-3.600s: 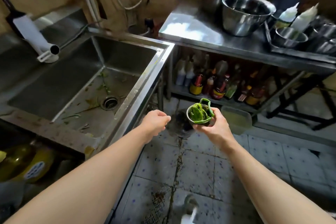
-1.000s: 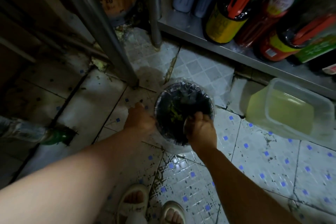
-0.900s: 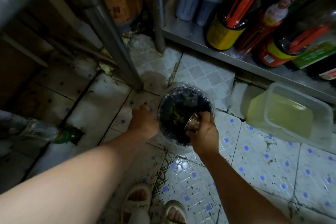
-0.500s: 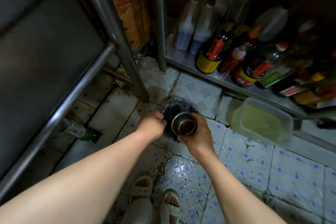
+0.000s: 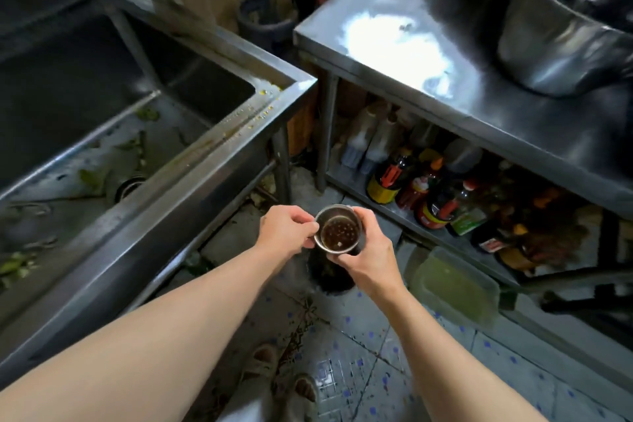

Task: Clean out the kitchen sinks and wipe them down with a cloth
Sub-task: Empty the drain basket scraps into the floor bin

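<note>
Here the right hand (image 5: 364, 252) cups a small round perforated steel sink strainer (image 5: 338, 233), mouth up and emptied but for specks; the left hand (image 5: 287, 233) pinches its rim. The steel sink basin (image 5: 219, 144), littered with green scraps, lies to the left, open drain hole (image 5: 128, 185) nearer the left hand.

A single head-worn wide-angle camera looks forward and steeply down from standing height. The sink (image 5: 191, 147) fills the left, the steel table (image 5: 445, 86) the upper right, and the tiled floor (image 5: 359, 370) lies below, near the person's feet.
</note>
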The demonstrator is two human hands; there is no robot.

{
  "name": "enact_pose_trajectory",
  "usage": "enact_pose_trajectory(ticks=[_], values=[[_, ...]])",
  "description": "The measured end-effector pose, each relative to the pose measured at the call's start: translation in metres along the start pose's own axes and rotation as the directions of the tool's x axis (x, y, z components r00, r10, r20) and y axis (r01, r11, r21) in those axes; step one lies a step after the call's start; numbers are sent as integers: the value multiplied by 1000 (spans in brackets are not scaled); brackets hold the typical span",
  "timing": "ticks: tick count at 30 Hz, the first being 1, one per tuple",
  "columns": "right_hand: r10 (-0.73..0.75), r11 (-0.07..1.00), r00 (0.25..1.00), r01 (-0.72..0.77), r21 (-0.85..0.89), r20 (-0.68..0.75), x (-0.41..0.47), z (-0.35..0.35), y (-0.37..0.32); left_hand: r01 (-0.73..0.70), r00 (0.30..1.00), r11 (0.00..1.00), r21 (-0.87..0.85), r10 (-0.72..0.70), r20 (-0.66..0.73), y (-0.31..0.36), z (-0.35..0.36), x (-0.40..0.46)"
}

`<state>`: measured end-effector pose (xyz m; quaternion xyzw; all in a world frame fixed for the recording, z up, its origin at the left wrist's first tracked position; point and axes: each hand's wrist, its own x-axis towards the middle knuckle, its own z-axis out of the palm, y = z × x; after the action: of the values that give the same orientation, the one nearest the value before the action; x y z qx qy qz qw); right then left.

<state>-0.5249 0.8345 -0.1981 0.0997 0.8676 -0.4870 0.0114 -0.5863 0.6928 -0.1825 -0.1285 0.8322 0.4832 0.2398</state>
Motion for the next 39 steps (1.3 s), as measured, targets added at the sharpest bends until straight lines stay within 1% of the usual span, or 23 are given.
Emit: enact_pose_trajectory(ticks=[4, 9, 12, 15, 18, 20, 23, 29, 32, 39], values=[[-98, 995, 994, 99, -14, 43, -10, -8, -51, -32, 990, 998, -51, 24, -136, 24, -35, -39], [-181, 983, 976, 183, -9, 118, -15, 2, -104, -41, 961, 998, -56, 24, -276, 34, -87, -69], [-212, 973, 958, 225, -50, 193, -16, 13, -131, -33, 925, 999, -40, 16, -379, 32, -124, -87], [-209, 965, 942, 243, -102, 263, -22, 29, -162, -15, 885, 995, -101, -34, -465, 23, -164, -108], [-248, 950, 918, 293, -108, 310, -35, 52, -196, 9, 842, 992, -122, -73, -534, 7, -207, -133], [-285, 932, 893, 343, -118, 348, -48, 70, -220, 17, 807, 988, -152, -103, -582, -9, -235, -154], [-303, 909, 859, 390, -144, 412, -73, 100, -253, 9, 774, 982, -189, -127, -620, -39, -272, -187], [-368, 849, 775, 505, -154, 513, -145, 173, -316, 25, 686, 956, -292, -229, -691, -118, -346, -272], [-381, 817, 723, 555, -157, 576, -188, 214, -345, 42, 628, 937, -346, -294, -721, -166, -380, -320], [-419, 769, 599, 633, -84, 682, -284, 307, -397, 84, 483, 903, -422, -408, -775, -266, -443, -420]])
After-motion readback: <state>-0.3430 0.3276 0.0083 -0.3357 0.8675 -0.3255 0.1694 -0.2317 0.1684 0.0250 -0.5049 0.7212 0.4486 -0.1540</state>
